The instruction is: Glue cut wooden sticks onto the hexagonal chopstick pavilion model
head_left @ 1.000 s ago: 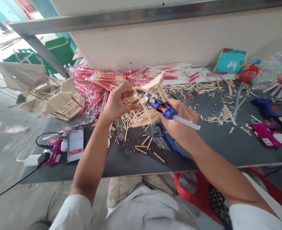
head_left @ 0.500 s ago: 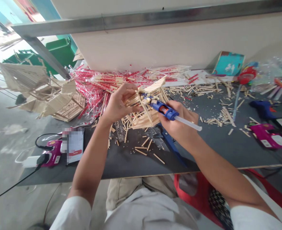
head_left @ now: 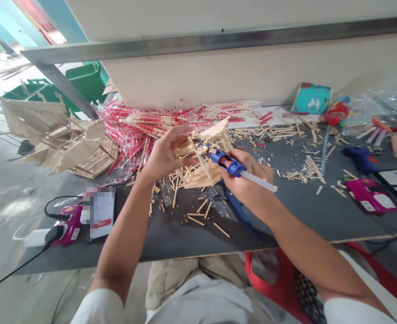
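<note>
My left hand (head_left: 167, 150) is closed on the left side of a small wooden stick model (head_left: 203, 173), which has slanted panels and thin posts. In my right hand (head_left: 247, 173) is a blue glue gun (head_left: 230, 164), with a clear glue stick (head_left: 260, 181) poking out of its rear. The gun's front end points left at the model's upper part; whether the nozzle touches is hidden among the sticks. Beneath the right hand a dark blue tool (head_left: 240, 211) lies on the table, and short cut sticks (head_left: 201, 211) are scattered below the model.
A larger stick model (head_left: 80, 144) stands at the left. Behind my hands are piled red-wrapped sticks (head_left: 134, 121). Magenta power strips sit left (head_left: 70, 225) and right (head_left: 370, 198), with cables. A second blue glue gun (head_left: 358, 157) rests at right. A metal rail (head_left: 198, 42) crosses the wall.
The view has tilted and shifted slightly, so the scene sits a little lower and mostly further left. Both hands keep their grips, and the glue gun stays at the model's upper part.
</note>
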{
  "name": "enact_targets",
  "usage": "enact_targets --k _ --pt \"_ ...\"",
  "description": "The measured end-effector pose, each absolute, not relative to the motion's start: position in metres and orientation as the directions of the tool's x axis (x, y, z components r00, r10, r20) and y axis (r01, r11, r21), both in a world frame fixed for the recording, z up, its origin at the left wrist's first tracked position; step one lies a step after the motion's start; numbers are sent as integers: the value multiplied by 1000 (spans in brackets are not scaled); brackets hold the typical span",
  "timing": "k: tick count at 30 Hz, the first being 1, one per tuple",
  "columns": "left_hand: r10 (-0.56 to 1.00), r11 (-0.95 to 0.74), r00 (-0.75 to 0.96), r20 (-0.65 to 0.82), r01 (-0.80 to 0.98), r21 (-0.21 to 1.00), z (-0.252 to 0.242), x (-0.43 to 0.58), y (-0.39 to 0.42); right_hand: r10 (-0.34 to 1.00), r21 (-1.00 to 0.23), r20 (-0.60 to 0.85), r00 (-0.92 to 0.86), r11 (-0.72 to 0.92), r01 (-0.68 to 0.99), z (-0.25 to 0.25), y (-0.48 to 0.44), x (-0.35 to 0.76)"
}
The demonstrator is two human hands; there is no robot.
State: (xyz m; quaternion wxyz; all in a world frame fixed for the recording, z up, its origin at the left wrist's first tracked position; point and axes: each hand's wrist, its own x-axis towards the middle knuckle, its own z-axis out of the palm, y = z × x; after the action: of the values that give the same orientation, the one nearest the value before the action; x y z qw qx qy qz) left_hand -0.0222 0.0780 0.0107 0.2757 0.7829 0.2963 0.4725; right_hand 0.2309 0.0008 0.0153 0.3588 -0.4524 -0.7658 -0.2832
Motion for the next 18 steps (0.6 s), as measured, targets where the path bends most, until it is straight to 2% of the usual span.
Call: enact_targets --k 14,18 --pt "687 -704 399 607 160 692 -1 -24 87 563 127 754 -338 380 916 26 -6 228" --pt "695 -706 394 602 215 675 0 -23 85 605 82 735 -306 369 926 26 -7 228"
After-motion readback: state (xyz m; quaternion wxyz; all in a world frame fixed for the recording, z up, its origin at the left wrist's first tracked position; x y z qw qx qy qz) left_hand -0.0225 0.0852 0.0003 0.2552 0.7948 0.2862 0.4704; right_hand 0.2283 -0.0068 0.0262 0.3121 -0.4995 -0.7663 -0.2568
